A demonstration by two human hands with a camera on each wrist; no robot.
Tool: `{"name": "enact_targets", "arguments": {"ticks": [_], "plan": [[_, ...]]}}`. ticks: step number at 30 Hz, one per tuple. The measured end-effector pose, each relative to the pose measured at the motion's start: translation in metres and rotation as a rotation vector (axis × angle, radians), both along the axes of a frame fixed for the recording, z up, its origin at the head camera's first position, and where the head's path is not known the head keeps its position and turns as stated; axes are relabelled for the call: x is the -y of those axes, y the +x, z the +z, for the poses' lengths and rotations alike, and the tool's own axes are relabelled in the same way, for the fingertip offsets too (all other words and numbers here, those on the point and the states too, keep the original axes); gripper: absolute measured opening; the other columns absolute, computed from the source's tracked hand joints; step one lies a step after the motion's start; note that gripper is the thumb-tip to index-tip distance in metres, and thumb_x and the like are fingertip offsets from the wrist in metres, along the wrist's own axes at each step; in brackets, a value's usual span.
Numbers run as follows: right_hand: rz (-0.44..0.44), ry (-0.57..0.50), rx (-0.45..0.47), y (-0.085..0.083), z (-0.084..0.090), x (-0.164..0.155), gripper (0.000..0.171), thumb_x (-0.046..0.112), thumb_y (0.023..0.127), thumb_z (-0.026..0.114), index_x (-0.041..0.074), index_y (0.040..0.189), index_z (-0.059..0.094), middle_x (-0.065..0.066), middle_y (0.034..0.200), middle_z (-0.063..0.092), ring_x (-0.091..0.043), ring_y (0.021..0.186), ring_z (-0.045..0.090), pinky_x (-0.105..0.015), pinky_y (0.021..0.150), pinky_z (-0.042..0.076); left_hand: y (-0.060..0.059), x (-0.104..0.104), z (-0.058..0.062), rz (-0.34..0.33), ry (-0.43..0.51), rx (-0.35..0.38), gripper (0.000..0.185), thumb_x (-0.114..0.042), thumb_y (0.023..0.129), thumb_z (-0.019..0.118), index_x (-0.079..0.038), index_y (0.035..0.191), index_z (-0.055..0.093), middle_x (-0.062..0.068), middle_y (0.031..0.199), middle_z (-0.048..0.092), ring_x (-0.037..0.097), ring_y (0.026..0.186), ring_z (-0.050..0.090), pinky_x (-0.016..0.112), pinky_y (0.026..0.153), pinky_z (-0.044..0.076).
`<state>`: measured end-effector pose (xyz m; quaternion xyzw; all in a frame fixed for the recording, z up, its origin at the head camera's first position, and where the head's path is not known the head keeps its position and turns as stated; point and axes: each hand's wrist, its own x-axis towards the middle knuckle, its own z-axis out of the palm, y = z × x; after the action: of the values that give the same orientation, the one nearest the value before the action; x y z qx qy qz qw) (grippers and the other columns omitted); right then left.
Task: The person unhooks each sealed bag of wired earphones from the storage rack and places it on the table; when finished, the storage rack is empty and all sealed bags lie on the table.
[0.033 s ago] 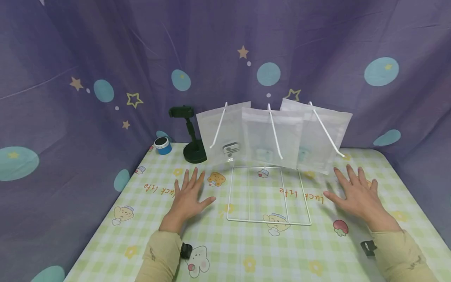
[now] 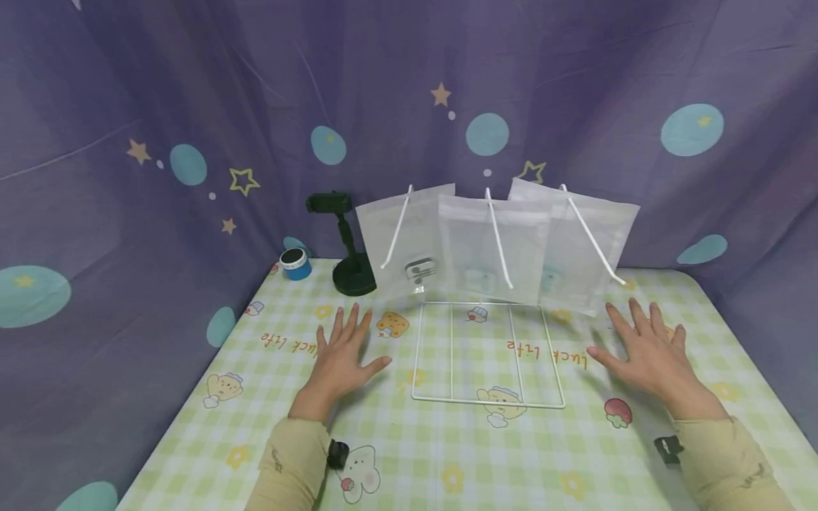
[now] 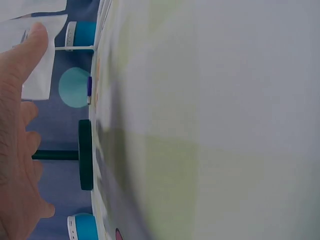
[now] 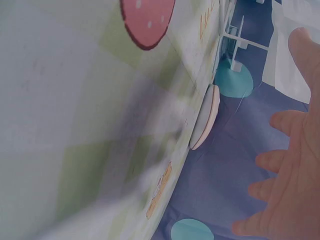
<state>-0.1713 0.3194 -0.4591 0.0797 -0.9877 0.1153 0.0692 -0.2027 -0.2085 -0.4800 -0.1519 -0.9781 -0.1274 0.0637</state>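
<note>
My left hand (image 2: 341, 355) lies flat and open on the checked tablecloth (image 2: 447, 454), fingers spread, left of a white wire stand (image 2: 486, 403). My right hand (image 2: 645, 348) lies flat and open to the right of the stand. Neither holds anything. Three frosted translucent bags hang on the stand's slanted arms: a left bag (image 2: 399, 241) with a small grey item (image 2: 420, 270) inside, a middle bag (image 2: 492, 248) and a right bag (image 2: 584, 245). The left wrist view shows the left hand (image 3: 17, 135) over the cloth. In the right wrist view the right hand (image 4: 295, 165) is spread.
A dark green phone stand (image 2: 350, 245) stands at the back left, also seen as the stand (image 3: 85, 155) in the left wrist view. A small blue-and-white can (image 2: 295, 264) sits left of it. A purple curtain (image 2: 192, 106) encloses the table on three sides.
</note>
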Motion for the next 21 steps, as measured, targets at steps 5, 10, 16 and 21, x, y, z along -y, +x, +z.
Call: {"name": "enact_targets", "arguments": {"ticks": [5, 10, 16, 21], "plan": [[0.006, -0.007, -0.007, 0.002, -0.001, 0.000, 0.092, 0.064, 0.090, 0.054, 0.013, 0.157, 0.017, -0.034, 0.155, 0.010, -0.060, 0.138, 0.000, -0.084, 0.090, 0.002, -0.001, 0.001, -0.001, 0.000, 0.000, 0.009, 0.102, -0.076, 0.082, 0.053, -0.021, 0.158, 0.015, 0.008, 0.164, 0.004, 0.033, 0.148, -0.007, 0.071, 0.108, 0.002], [0.018, -0.019, -0.001, 0.003, -0.002, 0.001, 0.093, 0.063, 0.090, 0.054, 0.013, 0.157, 0.016, -0.035, 0.155, 0.009, -0.059, 0.139, -0.003, -0.083, 0.091, 0.002, -0.002, 0.001, 0.001, 0.028, 0.030, 0.041, 0.105, -0.077, 0.080, 0.054, -0.020, 0.158, 0.013, 0.009, 0.163, -0.004, 0.034, 0.147, -0.011, 0.069, 0.109, 0.001], [0.031, -0.028, 0.035, 0.005, -0.003, 0.003, 0.094, 0.063, 0.088, 0.056, 0.013, 0.157, 0.018, -0.036, 0.154, 0.010, -0.062, 0.137, 0.003, -0.084, 0.090, 0.007, -0.011, 0.000, 0.005, 0.063, 0.136, 0.068, 0.106, -0.072, 0.082, 0.058, -0.015, 0.158, 0.010, 0.017, 0.162, -0.003, 0.039, 0.147, -0.006, 0.069, 0.109, 0.007], [0.064, -0.055, 0.120, 0.008, -0.004, 0.010, 0.095, 0.063, 0.089, 0.056, 0.013, 0.157, 0.015, -0.035, 0.156, 0.003, -0.063, 0.136, 0.001, -0.085, 0.090, 0.006, -0.025, -0.004, 0.012, 0.075, 0.268, 0.072, 0.101, -0.058, 0.087, 0.064, -0.012, 0.158, 0.008, 0.015, 0.163, -0.003, 0.037, 0.148, -0.002, 0.064, 0.112, 0.012]]}}
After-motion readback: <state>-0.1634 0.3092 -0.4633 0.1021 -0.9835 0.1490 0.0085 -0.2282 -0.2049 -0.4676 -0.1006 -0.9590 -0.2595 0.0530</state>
